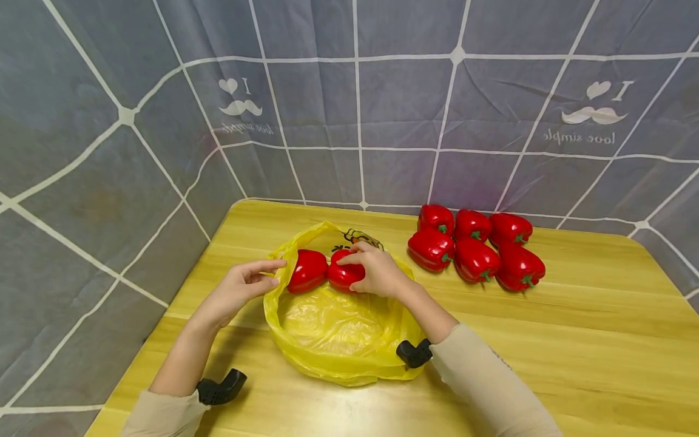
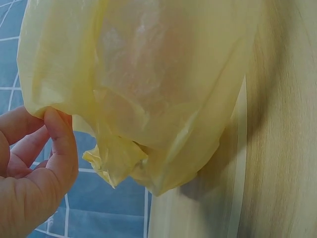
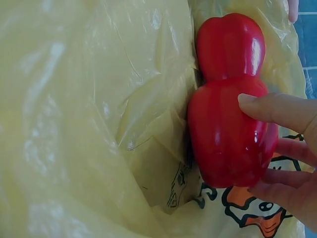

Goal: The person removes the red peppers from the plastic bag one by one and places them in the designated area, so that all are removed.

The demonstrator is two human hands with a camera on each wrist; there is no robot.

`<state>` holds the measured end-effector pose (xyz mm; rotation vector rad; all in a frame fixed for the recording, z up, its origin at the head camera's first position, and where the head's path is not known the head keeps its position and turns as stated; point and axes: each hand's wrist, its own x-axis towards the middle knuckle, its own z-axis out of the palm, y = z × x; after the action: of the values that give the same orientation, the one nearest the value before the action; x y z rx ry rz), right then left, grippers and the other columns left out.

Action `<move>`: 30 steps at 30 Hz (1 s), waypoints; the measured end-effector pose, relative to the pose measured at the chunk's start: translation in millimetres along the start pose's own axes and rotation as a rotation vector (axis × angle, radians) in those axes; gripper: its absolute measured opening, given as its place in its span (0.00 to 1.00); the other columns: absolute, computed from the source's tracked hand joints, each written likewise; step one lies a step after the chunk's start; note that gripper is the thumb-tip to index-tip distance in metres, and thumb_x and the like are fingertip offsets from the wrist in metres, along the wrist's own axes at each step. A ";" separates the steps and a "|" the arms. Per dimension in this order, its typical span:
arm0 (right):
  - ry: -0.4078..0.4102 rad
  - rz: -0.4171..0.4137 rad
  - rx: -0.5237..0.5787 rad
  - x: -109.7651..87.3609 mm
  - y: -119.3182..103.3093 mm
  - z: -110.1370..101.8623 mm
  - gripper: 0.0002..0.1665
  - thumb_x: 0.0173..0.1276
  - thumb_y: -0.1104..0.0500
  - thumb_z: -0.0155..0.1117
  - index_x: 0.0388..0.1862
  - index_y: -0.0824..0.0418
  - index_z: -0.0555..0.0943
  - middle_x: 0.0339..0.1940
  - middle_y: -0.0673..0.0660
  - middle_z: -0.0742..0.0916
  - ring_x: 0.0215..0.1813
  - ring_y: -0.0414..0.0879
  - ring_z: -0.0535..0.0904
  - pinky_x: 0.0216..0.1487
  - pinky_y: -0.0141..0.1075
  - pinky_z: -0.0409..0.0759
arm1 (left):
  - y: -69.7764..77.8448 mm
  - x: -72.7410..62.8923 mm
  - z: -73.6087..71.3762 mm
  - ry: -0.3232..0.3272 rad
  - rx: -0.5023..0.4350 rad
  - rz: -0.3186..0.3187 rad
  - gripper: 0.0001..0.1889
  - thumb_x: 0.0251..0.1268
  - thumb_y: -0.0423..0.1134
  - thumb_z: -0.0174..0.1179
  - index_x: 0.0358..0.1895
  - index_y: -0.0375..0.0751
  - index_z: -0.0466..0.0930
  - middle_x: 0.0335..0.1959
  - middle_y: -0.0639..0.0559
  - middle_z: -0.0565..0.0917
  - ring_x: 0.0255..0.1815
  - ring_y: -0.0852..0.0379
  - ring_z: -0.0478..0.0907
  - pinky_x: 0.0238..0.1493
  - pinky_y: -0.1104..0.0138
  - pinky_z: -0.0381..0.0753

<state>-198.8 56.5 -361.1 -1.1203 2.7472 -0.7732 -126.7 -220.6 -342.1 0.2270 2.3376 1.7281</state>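
A yellow plastic bag (image 1: pixel 338 325) lies spread with its mouth wide, a cartoon print on its far side. Inside, against the far wall, a red bell pepper (image 1: pixel 309 271) sits at the left, end to end with a second red bell pepper (image 1: pixel 341 276). The fingers and thumb of my right hand (image 1: pixel 380 272) grip that second pepper, as the right wrist view shows closely. At the bag's left rim my left hand (image 1: pixel 236 290) pinches the thin plastic between thumb and fingers, plain in the left wrist view.
Several red bell peppers (image 1: pixel 477 259) with green stems stand in two rows at the back right of the wooden table (image 1: pixel 590 328). Behind and to the left hangs a grey curtain (image 1: pixel 398 109) with white grid lines. Each wrist carries a black camera mount (image 1: pixel 221 388).
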 end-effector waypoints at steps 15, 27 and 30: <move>-0.023 -0.069 -0.005 -4.7 0.3 -4.6 0.26 0.48 0.60 0.75 0.50 0.58 0.83 0.53 0.60 0.79 0.56 0.56 0.73 0.52 0.49 0.74 | -0.3 0.4 -1.1 0.008 -0.010 -0.007 0.23 0.64 0.31 0.56 0.61 0.24 0.67 0.56 0.35 0.73 0.39 0.61 0.73 0.44 0.73 0.75; -0.143 -0.075 0.001 -14.9 -11.0 -14.2 0.27 0.49 0.58 0.74 0.52 0.56 0.83 0.59 0.62 0.77 0.60 0.55 0.71 0.54 0.57 0.68 | 1.6 -3.9 -3.1 0.017 -0.009 0.003 0.23 0.65 0.31 0.56 0.60 0.23 0.67 0.56 0.34 0.73 0.38 0.61 0.72 0.43 0.73 0.75; -0.133 -0.084 0.014 -17.5 -11.6 -15.3 0.26 0.50 0.59 0.74 0.52 0.56 0.83 0.59 0.61 0.77 0.61 0.54 0.70 0.55 0.57 0.68 | 1.1 -4.1 -3.5 0.019 -0.011 0.001 0.23 0.64 0.31 0.56 0.60 0.23 0.67 0.54 0.38 0.75 0.37 0.62 0.72 0.43 0.73 0.75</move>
<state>-182.4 67.7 -344.2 -1.2431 2.5968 -0.6984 -123.6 -224.6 -339.7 0.2112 2.3418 1.7505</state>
